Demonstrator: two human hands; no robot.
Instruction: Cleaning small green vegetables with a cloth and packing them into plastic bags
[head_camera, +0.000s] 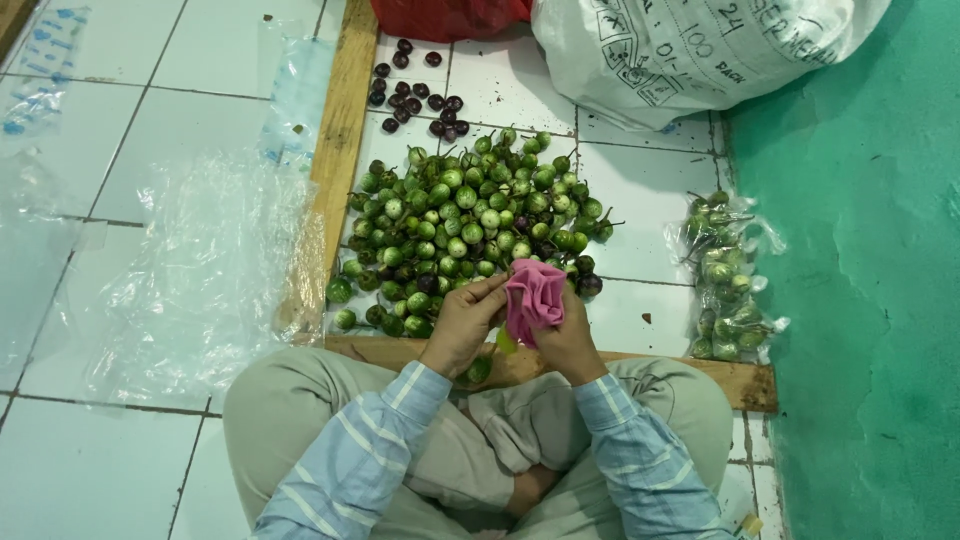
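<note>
A heap of small round green eggplants (470, 225) lies on the white tiled floor in front of my crossed legs. My right hand (572, 340) grips a pink cloth (534, 296) just over the near edge of the heap. My left hand (462, 320) pinches the cloth's left edge, and a bit of green eggplant (506, 342) shows under the cloth between both hands. One more green eggplant (478, 370) rests by my left wrist on the wooden plank.
Wooden planks (335, 150) border the heap at left and front. Several dark purple eggplants (415, 100) lie beyond it. A clear bag of green eggplants (725, 280) sits right. A big white sack (690, 50) stands behind, loose plastic sheets (190, 270) lie left, a teal floor (860, 300) runs right.
</note>
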